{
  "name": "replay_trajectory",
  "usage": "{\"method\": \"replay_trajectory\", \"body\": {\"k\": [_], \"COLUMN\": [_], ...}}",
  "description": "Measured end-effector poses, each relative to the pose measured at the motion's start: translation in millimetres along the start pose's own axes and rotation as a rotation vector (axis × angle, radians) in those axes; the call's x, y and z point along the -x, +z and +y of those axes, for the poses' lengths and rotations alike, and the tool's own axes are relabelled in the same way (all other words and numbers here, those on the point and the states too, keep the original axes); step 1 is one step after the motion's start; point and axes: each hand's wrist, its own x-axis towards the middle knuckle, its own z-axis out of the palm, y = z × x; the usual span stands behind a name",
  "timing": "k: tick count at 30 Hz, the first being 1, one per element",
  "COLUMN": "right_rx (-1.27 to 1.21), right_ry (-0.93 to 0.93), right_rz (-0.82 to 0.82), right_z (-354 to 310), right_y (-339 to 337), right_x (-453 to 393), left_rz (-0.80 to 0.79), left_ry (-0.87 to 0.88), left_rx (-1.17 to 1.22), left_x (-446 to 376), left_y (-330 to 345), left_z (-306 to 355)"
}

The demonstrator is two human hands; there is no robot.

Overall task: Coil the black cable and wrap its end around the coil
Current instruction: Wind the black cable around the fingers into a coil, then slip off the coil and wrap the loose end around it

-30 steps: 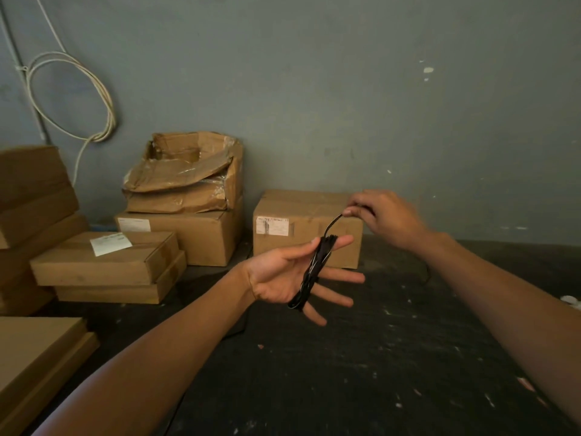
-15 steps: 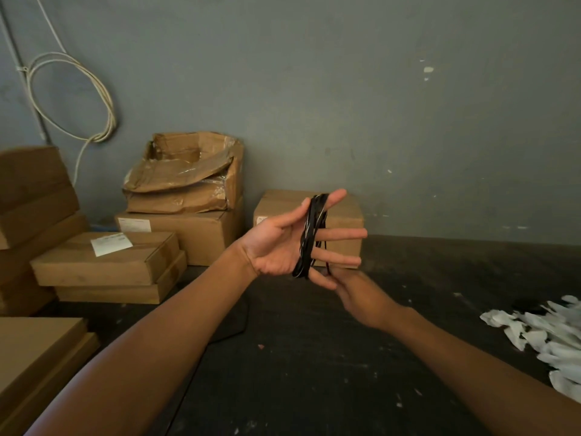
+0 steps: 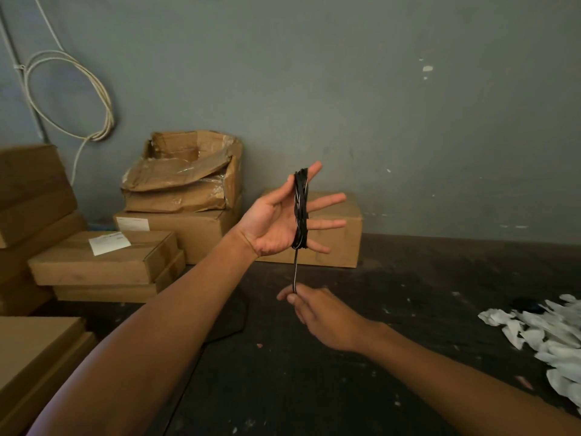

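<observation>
The black cable (image 3: 300,209) is wound in several loops around the spread fingers of my left hand (image 3: 279,221), which is held up palm toward me at mid-frame. A straight stretch of the cable runs down from the bottom of the coil to my right hand (image 3: 317,313), which pinches it between thumb and fingers a short way below the left hand. The rest of the cable past the right hand is hidden.
Cardboard boxes (image 3: 103,256) are stacked along the left and against the grey wall, one box (image 3: 339,240) right behind my left hand. A white cable loop (image 3: 72,99) hangs on the wall. White scraps (image 3: 547,335) lie on the dark floor at right.
My right hand swept from above the coil down under it, laying another turn, and now pulls the cable straight downward. My left hand rose and its fingers spread.
</observation>
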Motion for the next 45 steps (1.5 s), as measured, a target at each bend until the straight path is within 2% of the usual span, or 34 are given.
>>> {"method": "replay_trajectory", "body": {"k": [6, 12, 19, 23, 29, 36, 41, 45], "right_rx": [0.196, 0.485, 0.596, 0.597, 0.358, 0.013, -0.259, -0.503], "right_ry": [0.0, -0.09, -0.152, -0.099, -0.009, -0.027, -0.011, 0.029], "right_rz": [0.039, 0.119, 0.23, 0.297, 0.276, 0.203, 0.167, 0.227], "right_z": [-11.4, -24.2, -26.5, -21.9, -17.3, -10.8, -11.5, -7.5], "right_y": [-16.1, -46.2, -97.2, -120.6, -132.6, -143.9, -146.4, -138.0], "right_x": [7.3, 12.0, 0.3, -8.9, -16.6, -19.1, -12.0, -8.6], "left_rz": [0.247, 0.408, 0.357, 0.337, 0.191, -0.007, -0.045, -0.017], "left_ry": [0.021, -0.093, -0.308, -0.387, -0.477, -0.405, -0.331, -0.234], "left_rx": [-0.017, -0.158, -0.372, -0.374, -0.428, -0.328, -0.173, -0.051], "left_x": [10.8, 13.9, 17.1, 16.4, 12.9, 15.1, 15.1, 14.4], "left_y": [-23.9, -30.1, -34.0, -32.3, -14.0, -6.3, -2.5, 2.9], "left_z": [-5.3, -19.4, -40.2, -44.8, -42.1, -31.5, -26.1, -26.6]}}
